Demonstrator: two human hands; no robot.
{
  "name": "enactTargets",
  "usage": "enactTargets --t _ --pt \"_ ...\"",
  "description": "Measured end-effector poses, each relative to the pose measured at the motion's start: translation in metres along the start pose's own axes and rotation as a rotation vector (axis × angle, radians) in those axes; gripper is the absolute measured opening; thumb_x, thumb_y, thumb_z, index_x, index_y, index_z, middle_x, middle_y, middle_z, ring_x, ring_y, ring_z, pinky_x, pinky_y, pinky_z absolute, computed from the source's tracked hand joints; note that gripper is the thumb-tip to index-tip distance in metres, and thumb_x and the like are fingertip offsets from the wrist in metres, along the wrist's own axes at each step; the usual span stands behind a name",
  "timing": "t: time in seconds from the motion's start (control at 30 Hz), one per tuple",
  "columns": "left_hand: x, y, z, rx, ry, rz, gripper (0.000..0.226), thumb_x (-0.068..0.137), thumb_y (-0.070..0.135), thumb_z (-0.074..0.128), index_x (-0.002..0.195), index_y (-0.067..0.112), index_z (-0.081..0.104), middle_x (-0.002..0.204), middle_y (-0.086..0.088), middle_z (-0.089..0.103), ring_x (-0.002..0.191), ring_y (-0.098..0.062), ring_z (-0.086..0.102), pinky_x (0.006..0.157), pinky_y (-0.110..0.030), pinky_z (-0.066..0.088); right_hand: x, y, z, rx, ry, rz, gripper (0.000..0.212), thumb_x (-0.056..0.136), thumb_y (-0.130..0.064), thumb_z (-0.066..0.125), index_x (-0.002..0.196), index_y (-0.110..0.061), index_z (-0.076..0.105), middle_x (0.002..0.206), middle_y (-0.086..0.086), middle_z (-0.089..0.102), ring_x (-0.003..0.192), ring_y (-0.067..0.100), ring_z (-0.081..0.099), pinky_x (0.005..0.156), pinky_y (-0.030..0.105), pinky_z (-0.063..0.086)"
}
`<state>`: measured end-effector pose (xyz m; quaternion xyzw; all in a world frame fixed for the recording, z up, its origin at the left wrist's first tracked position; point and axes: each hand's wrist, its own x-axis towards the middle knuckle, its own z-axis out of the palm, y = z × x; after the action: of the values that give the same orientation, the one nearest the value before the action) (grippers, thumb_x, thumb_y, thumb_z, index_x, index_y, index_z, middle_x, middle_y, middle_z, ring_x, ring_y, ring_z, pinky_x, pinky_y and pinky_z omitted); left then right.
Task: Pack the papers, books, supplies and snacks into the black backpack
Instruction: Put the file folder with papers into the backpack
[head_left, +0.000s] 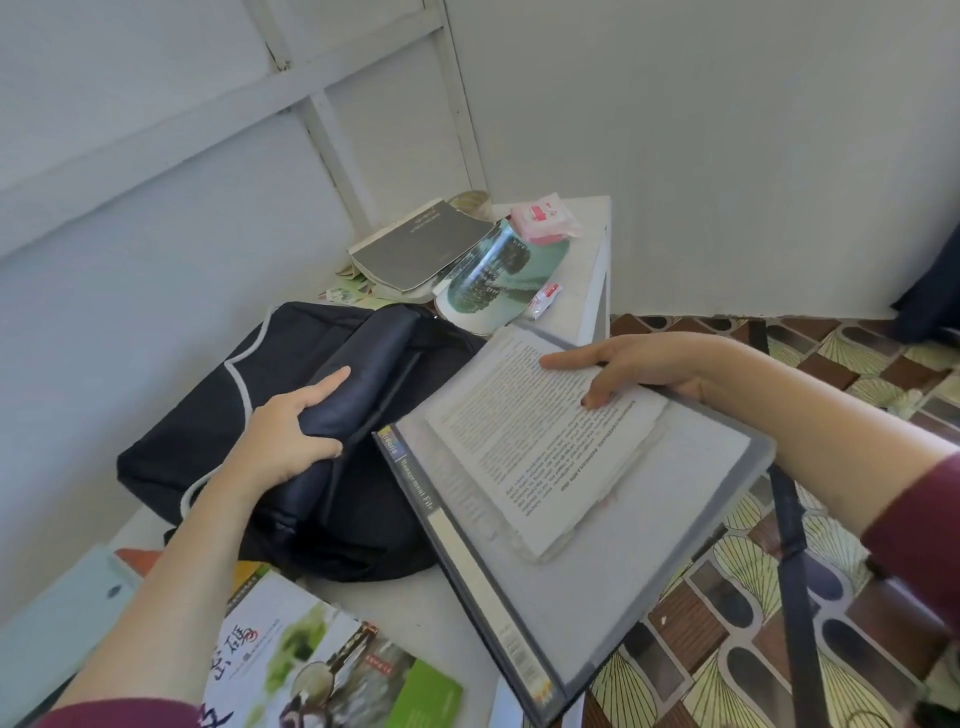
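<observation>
You're barely started, I'd say. The black backpack (208, 415) lies flat on the bench (415, 613), and your left hand (288, 436) grips a fold of its top fabric; can't tell if it's open. Your right hand (639, 364) clamps the printed papers (535, 447) onto the clear management file (649, 519). The file's long axis runs diagonally away from you, spine edge beside the bag. Still unpacked: grey book (415, 244), green book (493, 280), pink tissue pack (543, 221) and near magazine (311, 665).

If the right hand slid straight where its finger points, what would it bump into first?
Probably the black backpack, just past the edge of the papers the right hand holds; depth is unclear.
</observation>
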<state>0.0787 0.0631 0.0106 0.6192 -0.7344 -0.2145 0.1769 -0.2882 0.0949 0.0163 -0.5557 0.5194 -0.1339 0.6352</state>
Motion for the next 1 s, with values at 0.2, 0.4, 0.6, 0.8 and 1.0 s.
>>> enactTargets --t 0.2,0.4,0.6,0.8,1.0 --pt "-0.001 0.006 -0.015 -0.048 0.072 0.024 0.084 0.067 -0.006 0.073 0.111 0.059 0.041 0.113 0.011 0.054 0.079 0.007 0.048 0.067 -0.004 0.039 0.023 -0.019 0.005 -0.079 -0.119 0.046 0.062 0.089 0.003 0.052 0.137 -0.035 0.043 0.126 0.003 0.06 0.106 0.026 0.064 0.093 0.044 0.05" --pt "-0.003 0.008 -0.018 -0.071 0.07 0.044 0.084 0.067 -0.008 0.072 0.112 0.058 0.043 0.109 0.025 0.052 0.079 0.017 0.049 0.064 0.008 0.033 0.049 -0.049 0.025 -0.273 -0.21 0.058 0.063 0.088 0.004 0.053 0.134 -0.037 0.046 0.128 -0.002 0.049 0.112 0.027 0.059 0.094 0.043 0.05" --pt "-0.006 0.004 -0.013 -0.08 0.041 0.058 0.084 0.068 -0.006 0.073 0.115 0.057 0.043 0.119 0.029 0.047 0.108 0.003 0.048 0.082 -0.006 0.034 0.078 -0.072 0.043 -0.711 -0.035 -0.042 0.06 0.082 -0.003 0.064 0.134 -0.027 0.048 0.145 0.0 0.034 0.126 0.024 0.042 0.1 0.033 0.041" --pt "-0.008 0.005 -0.009 -0.096 0.037 0.06 0.084 0.069 -0.007 0.071 0.116 0.056 0.042 0.109 0.04 0.041 0.091 0.026 0.046 0.07 0.007 0.033 0.077 -0.061 0.04 -0.823 0.112 -0.147 0.049 0.085 -0.017 0.064 0.131 -0.024 0.05 0.135 0.0 0.049 0.118 0.021 0.051 0.102 0.038 0.042" --pt "-0.007 0.003 -0.004 -0.116 0.03 0.035 0.084 0.069 -0.009 0.07 0.113 0.057 0.044 0.098 0.047 0.046 0.071 0.026 0.049 0.065 0.005 0.036 0.025 -0.017 0.044 -0.719 0.244 -0.17 0.06 0.089 -0.018 0.06 0.141 -0.031 0.035 0.127 -0.009 0.045 0.111 0.008 0.043 0.096 0.026 0.033"
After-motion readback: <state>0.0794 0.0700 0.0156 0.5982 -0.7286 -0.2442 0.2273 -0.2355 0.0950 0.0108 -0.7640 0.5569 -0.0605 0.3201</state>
